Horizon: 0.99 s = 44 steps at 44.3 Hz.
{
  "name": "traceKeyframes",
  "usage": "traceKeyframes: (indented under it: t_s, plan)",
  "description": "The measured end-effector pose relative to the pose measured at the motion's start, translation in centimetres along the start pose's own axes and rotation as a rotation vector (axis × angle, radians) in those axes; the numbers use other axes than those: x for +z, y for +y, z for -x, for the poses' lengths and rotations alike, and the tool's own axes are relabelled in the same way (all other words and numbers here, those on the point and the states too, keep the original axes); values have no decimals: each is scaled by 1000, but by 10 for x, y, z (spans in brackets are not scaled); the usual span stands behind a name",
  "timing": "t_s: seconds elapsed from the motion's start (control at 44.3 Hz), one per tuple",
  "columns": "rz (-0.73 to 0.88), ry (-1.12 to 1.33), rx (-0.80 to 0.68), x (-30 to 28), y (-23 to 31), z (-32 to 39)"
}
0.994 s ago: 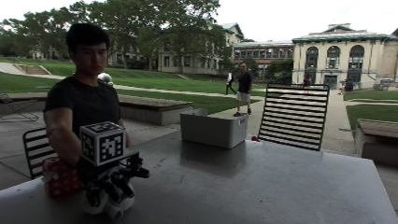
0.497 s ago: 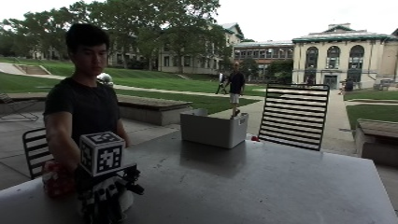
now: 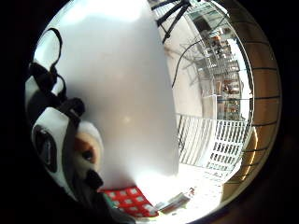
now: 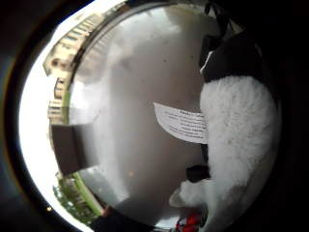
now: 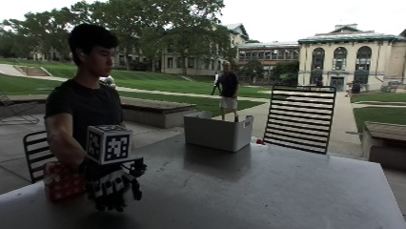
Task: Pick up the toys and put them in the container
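Plush toy (image 4: pixel 239 140), white and black with a paper tag hanging off it, fills the thumb-side palm view, so I judge it sits right against my palm; from the outside view it is bundled under the gloved right hand (image 5: pixel 114 188) just above the near end of the worktop (image 5: pixel 254 191). The fingers curl down around it there, so I read the hand as wrapped on the toy rather than spread. A red checked toy (image 5: pixel 62 181) stands on the worktop just beside the hand, at the person's side, and shows again at the edge of the little-finger view (image 3: pixel 128 200). The container (image 5: pixel 218 131), a pale open bin, stands at the far edge, well apart from the hand. To do this step well I would lift straight up first so the dangling tag and legs come off the surface, carry across the worktop above the bin's rim, and let go only once the toy is over the opening. I would mind the red toy on the way up, since it could get nudged.
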State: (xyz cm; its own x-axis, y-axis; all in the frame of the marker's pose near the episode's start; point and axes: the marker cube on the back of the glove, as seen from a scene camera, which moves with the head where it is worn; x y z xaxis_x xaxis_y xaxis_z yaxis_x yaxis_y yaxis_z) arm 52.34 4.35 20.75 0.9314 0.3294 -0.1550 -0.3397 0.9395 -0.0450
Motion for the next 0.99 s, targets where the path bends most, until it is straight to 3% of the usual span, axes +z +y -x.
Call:
traceKeyframes:
  t_s: [0.226, 0.61, 0.994]
  plan:
    - [-25, 26, 23, -62, -4, 23]
    - [-138, -26, 182, -199, -8, 99]
    - [-136, -101, 53, -295, 18, 259]
